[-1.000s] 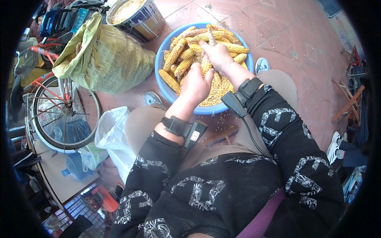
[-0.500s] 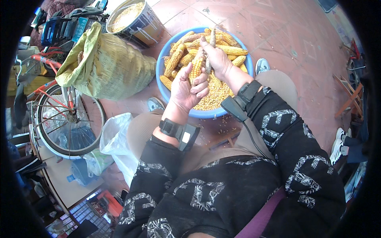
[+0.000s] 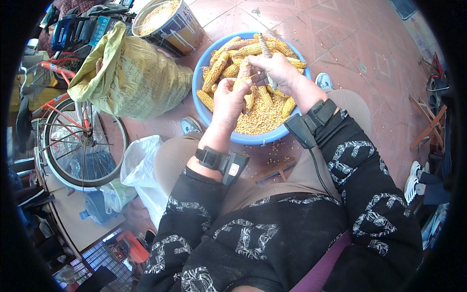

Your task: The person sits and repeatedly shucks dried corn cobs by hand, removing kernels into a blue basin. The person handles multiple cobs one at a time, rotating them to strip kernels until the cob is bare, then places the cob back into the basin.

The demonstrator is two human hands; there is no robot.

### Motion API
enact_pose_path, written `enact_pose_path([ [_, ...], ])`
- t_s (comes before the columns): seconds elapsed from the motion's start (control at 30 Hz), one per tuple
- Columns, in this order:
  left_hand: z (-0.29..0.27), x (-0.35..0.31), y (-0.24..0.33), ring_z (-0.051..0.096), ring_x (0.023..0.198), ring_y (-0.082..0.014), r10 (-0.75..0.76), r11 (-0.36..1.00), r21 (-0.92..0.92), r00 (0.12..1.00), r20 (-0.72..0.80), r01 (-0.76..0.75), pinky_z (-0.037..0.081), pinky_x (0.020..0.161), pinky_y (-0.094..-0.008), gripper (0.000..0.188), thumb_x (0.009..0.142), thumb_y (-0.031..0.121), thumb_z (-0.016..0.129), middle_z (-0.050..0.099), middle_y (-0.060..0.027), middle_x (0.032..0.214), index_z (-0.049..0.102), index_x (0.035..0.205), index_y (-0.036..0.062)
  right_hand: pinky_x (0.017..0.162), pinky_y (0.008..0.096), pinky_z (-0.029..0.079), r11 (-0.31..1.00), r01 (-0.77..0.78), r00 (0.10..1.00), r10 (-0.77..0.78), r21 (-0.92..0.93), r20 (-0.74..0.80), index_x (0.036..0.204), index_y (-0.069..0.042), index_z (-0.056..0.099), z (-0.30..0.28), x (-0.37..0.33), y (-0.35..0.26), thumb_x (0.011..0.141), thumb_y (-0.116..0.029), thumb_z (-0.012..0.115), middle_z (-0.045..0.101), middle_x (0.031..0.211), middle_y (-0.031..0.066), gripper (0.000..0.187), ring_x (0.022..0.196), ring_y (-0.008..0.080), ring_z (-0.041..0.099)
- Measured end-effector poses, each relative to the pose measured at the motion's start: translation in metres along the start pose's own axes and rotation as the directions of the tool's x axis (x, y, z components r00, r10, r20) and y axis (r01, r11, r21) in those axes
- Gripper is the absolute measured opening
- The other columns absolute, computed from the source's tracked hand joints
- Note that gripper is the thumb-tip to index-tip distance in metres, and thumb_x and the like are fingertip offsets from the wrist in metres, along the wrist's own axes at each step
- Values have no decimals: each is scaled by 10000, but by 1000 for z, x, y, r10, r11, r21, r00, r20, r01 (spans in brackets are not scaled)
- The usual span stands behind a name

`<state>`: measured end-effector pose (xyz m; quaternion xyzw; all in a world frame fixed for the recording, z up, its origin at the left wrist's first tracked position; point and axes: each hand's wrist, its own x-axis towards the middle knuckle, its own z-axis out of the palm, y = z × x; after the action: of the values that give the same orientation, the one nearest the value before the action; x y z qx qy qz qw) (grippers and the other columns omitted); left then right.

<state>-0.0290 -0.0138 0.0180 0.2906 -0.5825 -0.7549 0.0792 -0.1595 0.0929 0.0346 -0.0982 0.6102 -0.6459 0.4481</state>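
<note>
A blue basin [image 3: 203,114] on the tiled floor holds several yellow corn cobs [image 3: 216,73] and a heap of loose kernels [image 3: 260,117]. My left hand [image 3: 228,100] grips a partly stripped corn cob [image 3: 243,70] over the basin. My right hand [image 3: 277,70] holds a thin grey tool [image 3: 265,48] against that cob's top. Both wrists carry black strapped devices.
A yellow-green sack [image 3: 131,80] lies left of the basin. Behind it stands a metal bucket [image 3: 170,24] of kernels. A bicycle wheel [image 3: 82,141] and a white plastic bag [image 3: 141,163] are at my left. Wooden pieces [image 3: 428,124] and another person's shoes [image 3: 413,180] are on the right.
Both hands have lifted from the kernel heap and come together higher over the basin, with the cob now upright between them.
</note>
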Motion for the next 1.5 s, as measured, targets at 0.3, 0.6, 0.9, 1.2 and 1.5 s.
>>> enact_pose_path([
  [0.3, 3, 3, -15, 620, 843, -318, 354, 757, 619, 928, -116, -211, 482, 753, -395, 400, 745, 229, 729, 622, -183, 889, 491, 1005, 40, 639, 313, 532, 999, 31, 999, -30, -35, 35, 968, -9, 620, -1, 6, 7, 833, -189, 596, 650, 831, 83, 226, 712, 179, 640],
  [0.6, 10, -9, 3, 611, 891, -349, 412, 555, 823, 900, -144, -122, 467, 793, -409, 431, 746, 274, 728, 618, -190, 944, 496, 1040, 61, 659, 330, 560, 998, 49, 997, -47, -34, 57, 1043, 11, 583, 1, 3, 3, 814, -87, 586, 638, 903, 106, 250, 781, 200, 642],
  [0.9, -3, 4, 0, 447, 540, -34, -10, 987, 158, 999, -50, 18, 347, 469, -168, 314, 874, 313, 621, 603, -24, 787, 591, 980, 20, 730, 348, 556, 993, 79, 988, -90, 86, 127, 1069, -6, 542, 0, 3, 3, 837, -96, 589, 636, 930, 83, 253, 846, 188, 646],
  [1.2, 2, 5, -11, 633, 862, -302, 351, 792, 587, 911, -216, -166, 483, 780, -371, 373, 788, 230, 693, 639, -199, 912, 532, 1023, -10, 722, 365, 561, 990, 22, 991, -39, 136, 126, 1084, 46, 513, 4, -3, 0, 850, -88, 566, 624, 961, 141, 274, 850, 237, 649],
  [1.5, 7, 2, -11, 627, 883, -326, 350, 814, 502, 936, -24, -292, 480, 791, -395, 347, 809, 211, 644, 635, -200, 926, 510, 1062, 15, 654, 351, 561, 997, 67, 996, -65, 40, -56, 963, 46, 594, 5, 8, 13, 810, -50, 538, 632, 884, 129, 189, 780, 223, 645],
])
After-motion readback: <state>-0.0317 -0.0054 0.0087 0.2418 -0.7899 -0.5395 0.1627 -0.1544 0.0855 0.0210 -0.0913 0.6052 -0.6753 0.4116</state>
